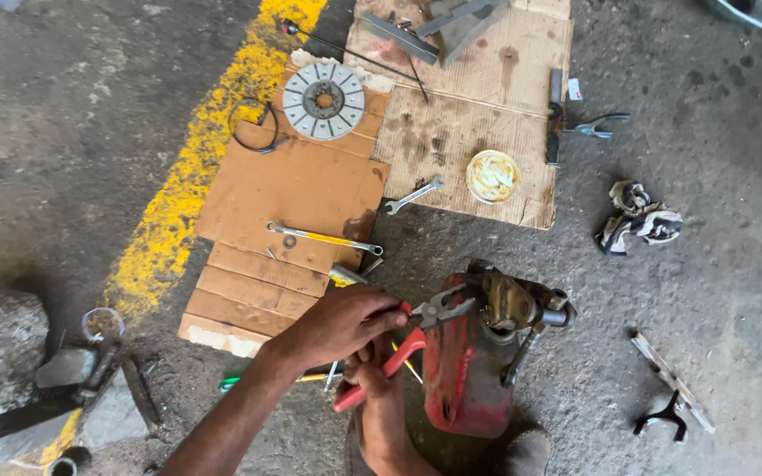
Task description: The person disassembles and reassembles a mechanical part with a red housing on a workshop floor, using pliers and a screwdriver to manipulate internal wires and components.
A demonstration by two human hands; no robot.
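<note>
The red-handled pliers (pixel 403 339) were the thing in hand, their metal nose pressed against a greasy brass-coloured fitting (pixel 506 301) on top of a red metal housing (pixel 465 375) that stood on the concrete floor (pixel 716 291), low in the middle of the view. The left hand (pixel 339 324) was wrapped over the upper handle, fingers curled tight round it. The right hand (pixel 379 388) came up from below and closed round the lower handle, so both hands were clamped on the pliers together. Whether the nose actually gripped part of the fitting could not be told. A dark lever (pixel 517 357) hung down the side of the housing, just right of the fitting.

Just left of the hands, partly under the forearm, lay a green-handled screwdriver (pixel 238 382). Above them a sheet of brown cardboard (pixel 284 189) was spread on the floor, carrying a long spanner with a yellow middle (pixel 324 238) and, farther up, a round grey clutch disc (pixel 324 100) with a wire ring (pixel 253 125) beside it. A second cardboard piece (pixel 478 79) to the right held a smaller spanner (pixel 414 195) and a round tub of yellowish grease (pixel 492 175). Blue-handled pliers (pixel 594 128) lay off its right edge, and a crumpled rag (pixel 638 216) sat well apart on the concrete. A yellow painted stripe (pixel 191 167) ran along the floor at the left
</note>
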